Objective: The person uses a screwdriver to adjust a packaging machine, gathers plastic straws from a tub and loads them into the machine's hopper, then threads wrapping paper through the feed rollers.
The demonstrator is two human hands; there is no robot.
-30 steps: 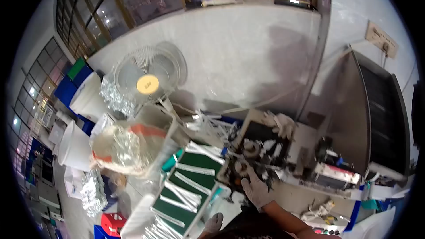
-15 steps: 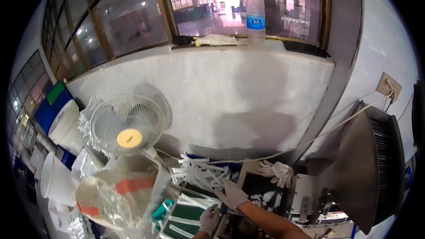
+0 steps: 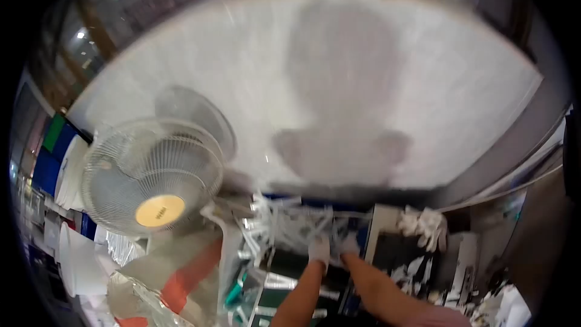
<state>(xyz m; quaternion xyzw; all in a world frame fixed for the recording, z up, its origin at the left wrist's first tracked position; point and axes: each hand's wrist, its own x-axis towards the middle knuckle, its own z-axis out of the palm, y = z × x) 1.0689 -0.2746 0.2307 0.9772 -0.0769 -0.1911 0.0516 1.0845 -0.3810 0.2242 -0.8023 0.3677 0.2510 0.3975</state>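
Observation:
Both gloved hands reach to the near edge of a heap of white strips (image 3: 278,221) in a blue bin against the wall. My left hand (image 3: 319,249) is at the heap's front, and my right hand (image 3: 349,245) is just to its right, a small gap between them. Motion blur hides the fingers of both, so what they hold cannot be made out. Below them lies a green board (image 3: 281,304) with white strips laid across it. A teal object (image 3: 235,290) is left of the board.
A fan (image 3: 154,175) stands at the left, above a woven sack (image 3: 193,266) with red bands. White gloves (image 3: 426,224) lie on a dark tray (image 3: 393,254) at the right. Machine parts (image 3: 463,272) are farther right. The wall (image 3: 254,54) rises behind.
The view has tilted and moved closer to the wall. My left hand has gone forward from the green board to the strip heap; my right hand, earlier at the dark tray, is now at the heap too.

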